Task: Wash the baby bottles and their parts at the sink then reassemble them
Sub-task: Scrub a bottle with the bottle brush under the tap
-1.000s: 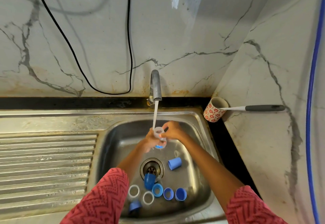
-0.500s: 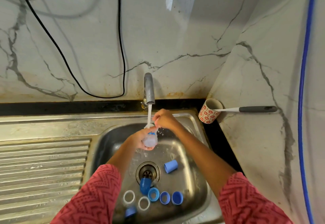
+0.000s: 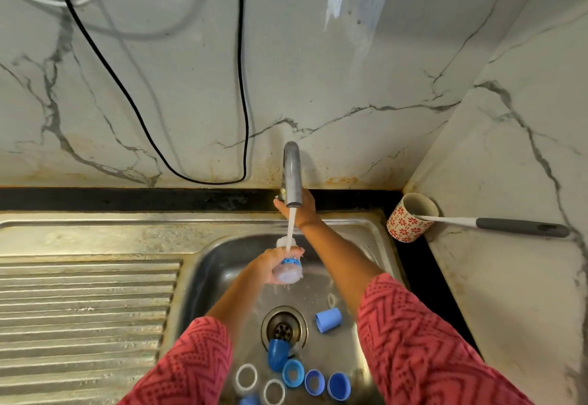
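Change vs half a second ago: right hand [image 3: 297, 210] has left the bottle and gone up behind the grey metal tap spout [image 3: 292, 178], near its base. Spout hides the fingers, so can't tell whether that grip is clenched or released, or whether it touches anything. Left hand [image 3: 270, 266] has stayed put under the stream.

Left grip is wrapped around the clear plastic baby bottle with blue print [image 3: 288, 269]. Bottle is tilted, base toward the camera, open neck up and away, directly under the running water stream [image 3: 291, 229]. Bottle sits in the fingers, thumb side hidden.

Loose parts lie on the floor of the stainless steel sink basin [image 3: 222, 264]: light blue cap [image 3: 327, 320] on its side right of the round drain [image 3: 284, 328], dark blue dome cap [image 3: 277, 355] overlapping the drain's near edge, two white rings [image 3: 246, 377] and three blue screw collars [image 3: 313, 381] in a row near the front.

Ribbed steel drainboard [image 3: 86, 309] to the left. White marble-look wall with grey veins [image 3: 318, 70] behind, black cable [image 3: 243, 86] hanging on it. On the right worktop [image 3: 509, 277], a red-flowered cup [image 3: 410, 217] tipped against the wall holds a white brush with a grey handle [image 3: 521, 226].
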